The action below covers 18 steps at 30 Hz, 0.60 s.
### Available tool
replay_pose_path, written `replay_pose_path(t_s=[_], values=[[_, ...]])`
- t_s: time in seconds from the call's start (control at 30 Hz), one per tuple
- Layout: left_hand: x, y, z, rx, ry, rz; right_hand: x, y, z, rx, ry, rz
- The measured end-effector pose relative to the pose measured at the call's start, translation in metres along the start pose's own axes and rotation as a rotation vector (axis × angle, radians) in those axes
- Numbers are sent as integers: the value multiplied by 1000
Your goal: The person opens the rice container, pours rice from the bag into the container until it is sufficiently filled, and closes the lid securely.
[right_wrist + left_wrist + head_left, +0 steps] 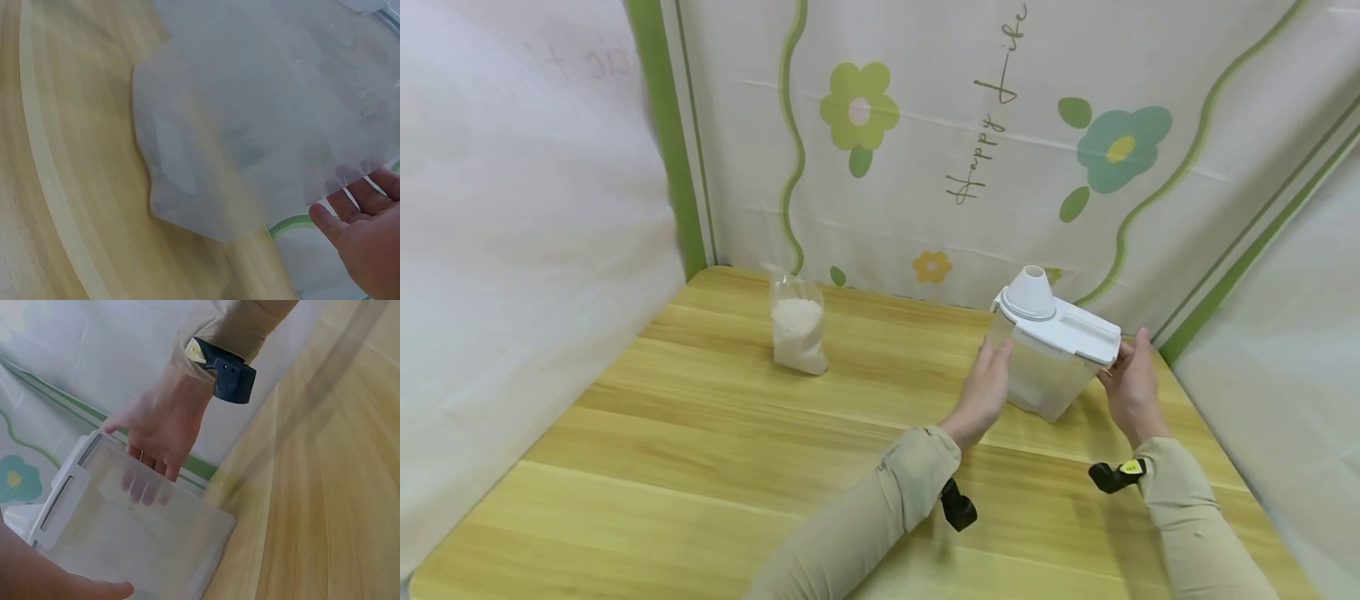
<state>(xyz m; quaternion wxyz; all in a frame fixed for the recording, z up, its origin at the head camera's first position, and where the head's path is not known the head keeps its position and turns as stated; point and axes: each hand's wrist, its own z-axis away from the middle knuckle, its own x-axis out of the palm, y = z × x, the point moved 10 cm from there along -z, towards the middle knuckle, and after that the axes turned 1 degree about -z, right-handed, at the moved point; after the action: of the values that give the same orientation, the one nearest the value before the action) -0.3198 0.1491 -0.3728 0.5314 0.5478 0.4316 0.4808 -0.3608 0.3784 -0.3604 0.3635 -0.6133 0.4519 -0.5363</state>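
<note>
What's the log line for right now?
left hand: holds container; right hand: holds opposite end; container: lidded, between hands; bag of white grains: standing apart

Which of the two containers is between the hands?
The white-lidded storage box with a cone on top: left hand and right hand hold it from either side. The plastic bag of white grains stands apart, untouched.

A clear plastic bag sits on the yellow wooden table, left of a boxy, cloudy plastic tub.
</note>
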Motion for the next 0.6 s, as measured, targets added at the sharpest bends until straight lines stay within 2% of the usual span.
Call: replay_pose_path(t_s=[0.3, 0.6], values=[[3, -1, 0, -18, 30, 65, 4, 5, -2, -6, -13, -40], [10, 10, -4, 46, 24, 84, 6, 7, -3, -25, -11, -3]])
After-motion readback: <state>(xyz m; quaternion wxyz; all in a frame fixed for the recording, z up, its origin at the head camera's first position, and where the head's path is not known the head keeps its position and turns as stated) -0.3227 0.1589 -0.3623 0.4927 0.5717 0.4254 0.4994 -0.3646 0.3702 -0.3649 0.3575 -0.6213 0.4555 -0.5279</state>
